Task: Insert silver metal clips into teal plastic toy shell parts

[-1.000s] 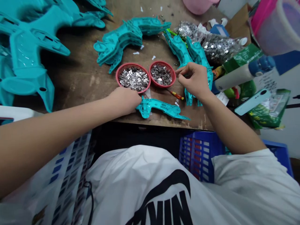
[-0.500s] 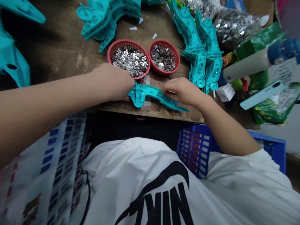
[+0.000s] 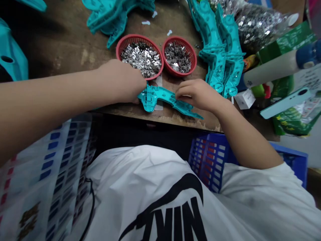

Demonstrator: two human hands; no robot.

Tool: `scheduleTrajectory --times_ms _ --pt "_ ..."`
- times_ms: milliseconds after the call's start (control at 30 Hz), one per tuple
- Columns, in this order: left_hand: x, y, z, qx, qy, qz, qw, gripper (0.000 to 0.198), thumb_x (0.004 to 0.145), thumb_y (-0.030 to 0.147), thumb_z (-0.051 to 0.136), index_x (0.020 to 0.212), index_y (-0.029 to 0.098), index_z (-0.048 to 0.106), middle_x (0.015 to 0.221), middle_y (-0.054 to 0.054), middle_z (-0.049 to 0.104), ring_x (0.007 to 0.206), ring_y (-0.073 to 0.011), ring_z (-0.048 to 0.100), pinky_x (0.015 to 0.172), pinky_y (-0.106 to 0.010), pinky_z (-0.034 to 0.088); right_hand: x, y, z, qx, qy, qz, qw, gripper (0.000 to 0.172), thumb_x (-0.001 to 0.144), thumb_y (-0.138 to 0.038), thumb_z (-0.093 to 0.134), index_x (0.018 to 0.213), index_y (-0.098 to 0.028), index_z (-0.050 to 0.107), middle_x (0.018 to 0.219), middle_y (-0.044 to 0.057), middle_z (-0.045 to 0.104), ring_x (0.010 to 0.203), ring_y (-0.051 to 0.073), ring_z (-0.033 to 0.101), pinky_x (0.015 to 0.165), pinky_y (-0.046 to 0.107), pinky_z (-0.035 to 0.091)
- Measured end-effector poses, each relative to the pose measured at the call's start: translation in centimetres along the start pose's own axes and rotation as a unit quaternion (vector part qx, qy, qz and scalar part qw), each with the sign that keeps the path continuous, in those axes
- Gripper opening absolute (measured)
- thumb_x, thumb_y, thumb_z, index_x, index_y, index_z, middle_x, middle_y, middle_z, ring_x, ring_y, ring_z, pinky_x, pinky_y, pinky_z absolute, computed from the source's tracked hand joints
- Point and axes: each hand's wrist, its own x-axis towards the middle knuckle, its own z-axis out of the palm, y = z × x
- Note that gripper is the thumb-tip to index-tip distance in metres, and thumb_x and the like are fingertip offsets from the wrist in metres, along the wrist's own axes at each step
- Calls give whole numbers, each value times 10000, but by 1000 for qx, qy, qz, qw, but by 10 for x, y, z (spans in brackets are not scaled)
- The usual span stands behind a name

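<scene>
A curved teal plastic part [image 3: 165, 95], with ribs and posts on its upper side, lies near the table's front edge. My left hand [image 3: 122, 80] is closed round its left end, the fingertips hidden behind the hand. Over the part's right half, my right hand [image 3: 198, 94] has its fingers bent and drawn together at the upper edge. Whatever those fingertips hold is too small or hidden to make out. Just beyond the part stand two red baskets: the left basket [image 3: 162, 62] holds shiny flat metal clips [image 3: 142, 59], the right basket [image 3: 193, 63] darker metal clips [image 3: 177, 57].
More teal parts [image 3: 213, 50] are stacked at the right, others [image 3: 112, 20] at the back left. A bag of metal clips [image 3: 260, 25], a bottle [image 3: 273, 68], a white box [image 3: 245, 99] and a phone [image 3: 286, 103] crowd the right side. A blue crate [image 3: 208, 160] stands below the table.
The view has shifted slightly, so the baskets and stacks sit a little higher in the picture. My right hand's fingers have drawn closer together. My left hand keeps its place on the part.
</scene>
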Motion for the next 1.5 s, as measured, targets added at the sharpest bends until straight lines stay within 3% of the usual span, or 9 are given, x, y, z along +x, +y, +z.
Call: scheduleTrajectory --times_ms 167,300,400,500,700,900,1167,1333,1500 --pt "-15 25 -52 164 -38 -97 981 880 862 1096 777 1077 256 925 1064 -114 776 1520 -687 770 1348 -915 529 1 -2 -1 -15 -21 22 999 264 1210 -242 688 1201 -226 951 1175 128 890 1032 292 783 920 415 524" --pt "-17 32 -88 190 59 -158 967 892 1105 897 443 1377 217 952 1400 -170 801 1567 -717 741 1245 -934 581 -2 -1 -3 -16 -11 17 1000 272 1208 -256 703 1265 -230 967 1253 147 900 1089 315 804 939 425 543" --pt "-1 16 -81 96 90 -118 984 738 1050 804 568 1534 394 946 1717 -127 797 1738 -624 582 1383 -932 457 -4 0 -5 -11 24 17 999 322 1223 -272 674 1377 -241 955 1309 151 906 1145 325 814 969 432 577" --pt "14 3 -62 89 75 -64 991 650 1054 698 560 1542 502 942 1741 -60 826 1716 -539 572 1420 -893 447 -4 0 -7 -8 25 32 999 338 1234 -285 663 1425 -246 939 1310 152 908 1169 333 819 989 441 595" --pt "14 16 -61 185 59 -98 976 572 1205 351 555 1565 143 947 1663 -266 862 1623 -496 767 1361 -715 619 -3 -3 -6 -4 -14 35 999 311 1237 -298 677 1395 -258 942 1312 157 904 1158 339 817 982 456 594" --pt "8 18 -71 145 93 -98 980 508 1297 366 603 1655 164 903 1700 -249 845 1652 -532 770 1334 -745 681 -3 -2 -6 -14 -16 36 999 319 1240 -303 650 1372 -264 939 1295 142 906 1129 313 793 960 429 560" --pt "4 25 -75 21 145 -86 986 533 1238 279 582 1646 130 892 1659 -181 895 1582 -366 793 1408 -520 604 0 -1 -6 -23 -14 46 999 383 1232 -261 597 1380 -197 945 1254 173 903 1110 312 803 957 414 536" --pt "6 11 -75 9 138 -90 986 649 1154 485 570 1685 282 885 1653 -46 921 1559 -378 757 1391 -575 612 1 -1 -5 -30 -19 49 998 369 1224 -272 613 1356 -199 950 1226 173 900 1093 316 795 939 413 517" --pt "5 10 -77 -13 151 -71 986 676 1106 436 562 1659 238 898 1632 -94 927 1456 -326 802 1397 -495 599 1 0 -4 -27 -25 58 998 351 1221 -275 631 1356 -205 947 1216 169 906 1084 311 786 930 407 505"
